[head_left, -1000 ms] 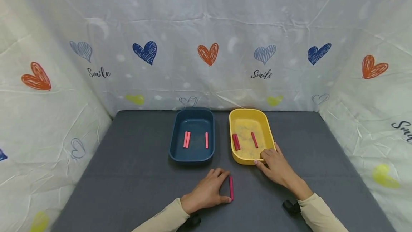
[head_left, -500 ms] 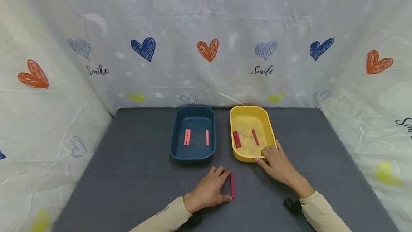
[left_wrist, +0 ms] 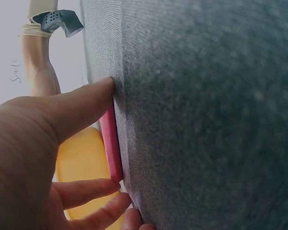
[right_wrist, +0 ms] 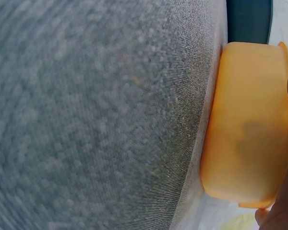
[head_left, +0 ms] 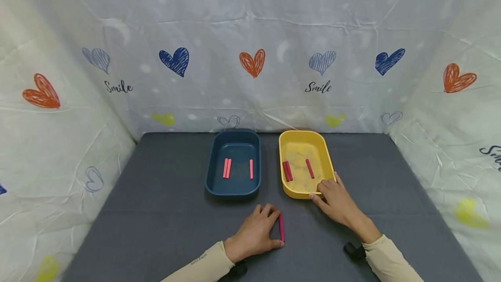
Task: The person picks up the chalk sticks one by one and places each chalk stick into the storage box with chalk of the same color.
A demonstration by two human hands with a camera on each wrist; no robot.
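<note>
A smooth crimson stick, shaped like a crayon, lies on the grey table. My left hand spans it from the left, pinching it end to end between thumb and forefinger. The left wrist view shows the thumb over one end of this stick and a fingertip at the other. My right hand grips the near right corner of the yellow tray, thumb outside and bent fingers over the rim. Inside that tray lie two dark red sticks side by side and a single red stick.
Left of the yellow tray stands a dark blue tray. It holds a pair of pink sticks and a lone pink stick. A white curtain with printed hearts rises behind the table and on both sides.
My left thumb and forefinger have come slightly closer to the crimson stick's ends. The right hand and both trays stay as they were; the head view shifts a little.
</note>
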